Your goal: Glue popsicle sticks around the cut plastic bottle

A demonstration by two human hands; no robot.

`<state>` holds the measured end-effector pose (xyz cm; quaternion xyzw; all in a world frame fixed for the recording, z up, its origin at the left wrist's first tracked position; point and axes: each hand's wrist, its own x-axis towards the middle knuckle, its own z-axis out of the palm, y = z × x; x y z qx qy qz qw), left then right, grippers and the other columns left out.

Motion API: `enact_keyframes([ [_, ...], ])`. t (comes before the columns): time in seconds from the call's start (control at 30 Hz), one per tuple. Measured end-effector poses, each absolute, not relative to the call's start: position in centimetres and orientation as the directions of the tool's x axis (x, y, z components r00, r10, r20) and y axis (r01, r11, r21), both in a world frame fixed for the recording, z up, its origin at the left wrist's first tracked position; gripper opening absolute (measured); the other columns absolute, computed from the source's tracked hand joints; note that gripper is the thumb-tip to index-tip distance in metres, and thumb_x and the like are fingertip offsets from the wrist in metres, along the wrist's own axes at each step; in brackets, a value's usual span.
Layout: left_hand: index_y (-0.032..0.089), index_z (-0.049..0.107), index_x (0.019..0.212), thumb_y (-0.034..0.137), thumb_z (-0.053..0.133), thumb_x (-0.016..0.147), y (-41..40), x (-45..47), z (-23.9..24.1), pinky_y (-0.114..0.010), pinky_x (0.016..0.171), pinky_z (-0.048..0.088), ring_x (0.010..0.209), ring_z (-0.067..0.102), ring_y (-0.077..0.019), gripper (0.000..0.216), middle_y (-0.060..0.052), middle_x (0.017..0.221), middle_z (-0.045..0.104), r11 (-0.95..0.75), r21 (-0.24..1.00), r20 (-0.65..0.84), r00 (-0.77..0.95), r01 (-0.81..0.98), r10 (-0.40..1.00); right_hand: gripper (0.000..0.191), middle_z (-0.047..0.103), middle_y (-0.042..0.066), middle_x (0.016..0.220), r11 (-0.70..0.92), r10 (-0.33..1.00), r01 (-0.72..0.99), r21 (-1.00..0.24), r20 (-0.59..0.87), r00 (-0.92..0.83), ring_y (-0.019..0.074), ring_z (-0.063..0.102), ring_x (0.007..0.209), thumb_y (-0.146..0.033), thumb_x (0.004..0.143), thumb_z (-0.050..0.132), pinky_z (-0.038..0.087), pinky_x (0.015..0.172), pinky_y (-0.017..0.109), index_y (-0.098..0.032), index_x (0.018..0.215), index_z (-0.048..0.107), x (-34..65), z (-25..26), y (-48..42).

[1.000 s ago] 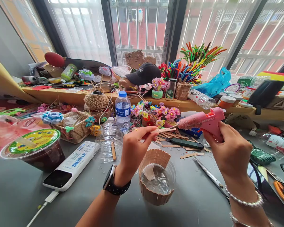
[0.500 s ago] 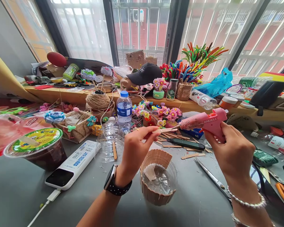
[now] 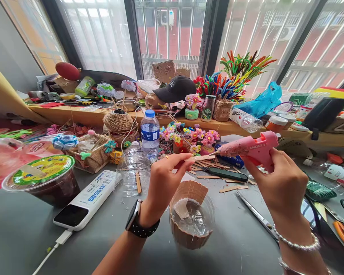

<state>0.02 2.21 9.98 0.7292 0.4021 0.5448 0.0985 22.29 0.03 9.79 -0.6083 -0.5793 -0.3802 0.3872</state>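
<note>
A short wooden craft stick (image 3: 203, 157) is pinched between the thumb and fingers of my left hand (image 3: 167, 177), pointing right. My right hand (image 3: 281, 181) grips a pink hot glue gun (image 3: 249, 148), its metal nozzle at the stick's far end. Whether the nozzle touches the wood I cannot tell. Below my hands stands a round clear plastic container (image 3: 193, 219), its outside partly covered by upright wooden sticks. A whitish scrap lies inside it. More loose craft sticks (image 3: 233, 188) lie behind, beside a dark green utility knife (image 3: 227, 174).
Large scissors (image 3: 258, 214) lie right of the container. To the left are a white power bank (image 3: 87, 200) with a cable and a lidded cup (image 3: 43, 179). A water bottle (image 3: 150, 133), twine (image 3: 119, 124) and pipe-cleaner flowers (image 3: 186, 137) crowd the back.
My right hand has drawn the glue gun slightly right, its nozzle moving from along the stick to the far end. My left hand stays almost still with the stick.
</note>
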Motion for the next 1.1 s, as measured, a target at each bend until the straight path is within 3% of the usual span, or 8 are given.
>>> enact_keyframes([
  [0.4, 0.017, 0.066, 0.084, 0.023, 0.061, 0.074, 2.14, 0.02, 10.18, -0.021, 0.063, 0.052, 0.060, 0.065, -0.0124, 0.013, -0.002, 0.075, 0.070, -0.642, 0.596, 0.703, 0.074, 0.482, 0.708, 0.024, 0.052, 0.004, 0.061, 0.011, 0.427, 1.000, -0.021, 0.904, 0.014, 0.0166, 0.047, 0.055, -0.033, 0.073, 0.056, 0.033, 0.049, 0.026, -0.010, 0.078, 0.056, 22.59, 9.80, -0.06],
  [1.1, 0.017, 0.066, 0.084, 0.022, 0.060, 0.074, 1.83, -0.26, 10.66, -0.019, 0.060, 0.051, 0.058, 0.065, -0.0109, 0.012, 0.000, 0.073, 0.070, -0.651, 0.583, 0.718, 0.066, 0.485, 0.693, 0.019, 0.053, 0.004, 0.062, 0.033, 0.415, 0.999, 0.000, 0.910, -0.014, 0.0156, 0.048, 0.056, -0.029, 0.071, 0.058, 0.033, 0.049, 0.025, -0.011, 0.075, 0.054, 22.47, 9.84, -0.08],
])
